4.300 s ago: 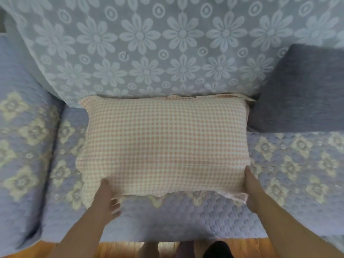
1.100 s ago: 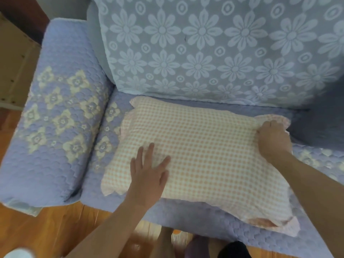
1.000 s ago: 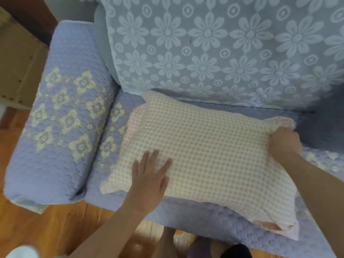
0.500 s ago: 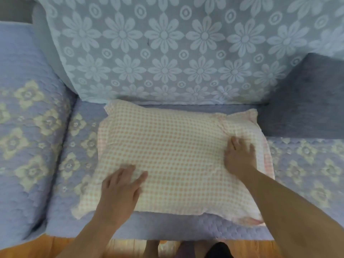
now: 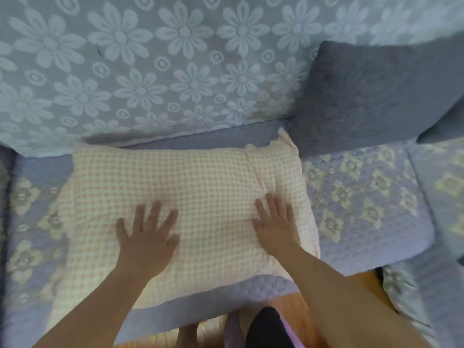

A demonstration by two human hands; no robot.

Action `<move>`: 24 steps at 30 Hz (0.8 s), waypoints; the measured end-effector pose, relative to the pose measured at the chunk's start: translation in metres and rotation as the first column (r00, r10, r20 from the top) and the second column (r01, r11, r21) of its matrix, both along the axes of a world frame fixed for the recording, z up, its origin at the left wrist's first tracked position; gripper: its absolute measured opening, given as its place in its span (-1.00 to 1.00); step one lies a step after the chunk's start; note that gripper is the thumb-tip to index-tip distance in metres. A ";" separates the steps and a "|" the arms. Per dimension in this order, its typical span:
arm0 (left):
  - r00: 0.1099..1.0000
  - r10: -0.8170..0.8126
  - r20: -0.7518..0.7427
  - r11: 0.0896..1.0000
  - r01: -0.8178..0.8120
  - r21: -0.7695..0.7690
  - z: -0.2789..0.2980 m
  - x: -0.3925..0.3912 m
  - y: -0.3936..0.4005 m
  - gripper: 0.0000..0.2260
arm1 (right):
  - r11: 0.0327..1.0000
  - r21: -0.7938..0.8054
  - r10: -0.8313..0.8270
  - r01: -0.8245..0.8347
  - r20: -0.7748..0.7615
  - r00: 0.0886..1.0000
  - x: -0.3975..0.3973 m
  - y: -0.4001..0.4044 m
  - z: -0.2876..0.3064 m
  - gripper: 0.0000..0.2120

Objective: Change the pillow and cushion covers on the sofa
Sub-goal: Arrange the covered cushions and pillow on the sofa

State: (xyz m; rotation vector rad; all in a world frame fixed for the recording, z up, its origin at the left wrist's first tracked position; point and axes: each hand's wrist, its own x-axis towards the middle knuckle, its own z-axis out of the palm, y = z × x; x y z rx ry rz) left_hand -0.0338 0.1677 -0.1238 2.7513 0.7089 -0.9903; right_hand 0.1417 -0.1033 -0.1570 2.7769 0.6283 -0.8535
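1. On the sofa seat (image 5: 364,197), a checked pillow (image 5: 190,197) is laid flat, just in front of the flower-patterned backrest cover (image 5: 150,71).
2. Toward the pillow's near left, the left hand (image 5: 147,237) is pressed flat on the fabric, fingers straight and spread, nothing gripped.
3. Near the pillow's right end, the right hand (image 5: 275,226) is likewise laid flat, fingers extended beside a crease in the cover.
4. Behind the pillow's right corner, a grey cushion (image 5: 371,91) is propped against the backrest.
5. The step in hand is judged to be smoothing the fitted cover. It is best done by sweeping both palms outward toward the corners, so the crease at the right end is flattened and the loose flap is tucked.
6. No brand, label or readable writing is seen anywhere.
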 end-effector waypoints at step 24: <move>0.948 0.216 -0.232 0.968 -0.240 -0.078 0.002 0.052 -0.027 -0.43 | 0.826 0.188 -0.554 0.532 0.093 0.827 0.074 -0.055 0.053 -0.81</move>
